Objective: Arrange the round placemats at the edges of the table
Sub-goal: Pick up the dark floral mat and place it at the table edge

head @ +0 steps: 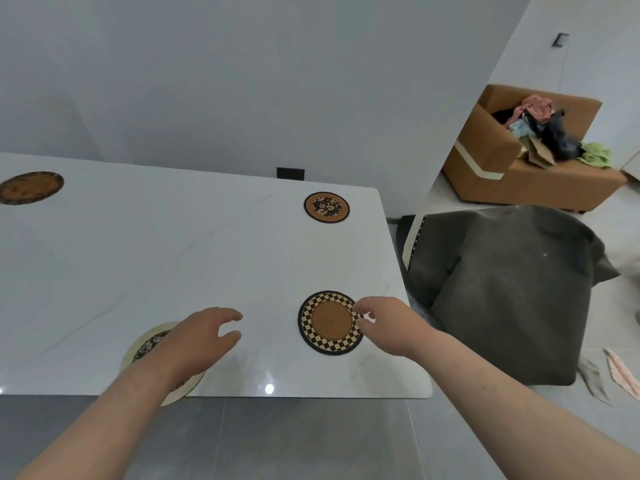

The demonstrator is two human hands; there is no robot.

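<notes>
Several round placemats lie on the white marble table (173, 265). A checkered-rim placemat (329, 322) sits near the right front corner; my right hand (388, 323) pinches its right edge with thumb and fingers. A cream placemat with a dark floral ring (145, 348) lies at the front edge, partly overhanging it and largely hidden under my left wrist. My left hand (204, 336) hovers just right of it, fingers apart, holding nothing. A brown placemat with a dark speckled centre (326, 207) rests near the far right corner. A dark-rimmed brown placemat (31, 187) lies far left.
A chair draped in dark grey cloth (505, 289) stands right of the table. Beyond it a tan sofa (526, 168) carries a pile of clothes. Papers (620, 372) lie on the floor at right. A grey wall runs behind the table.
</notes>
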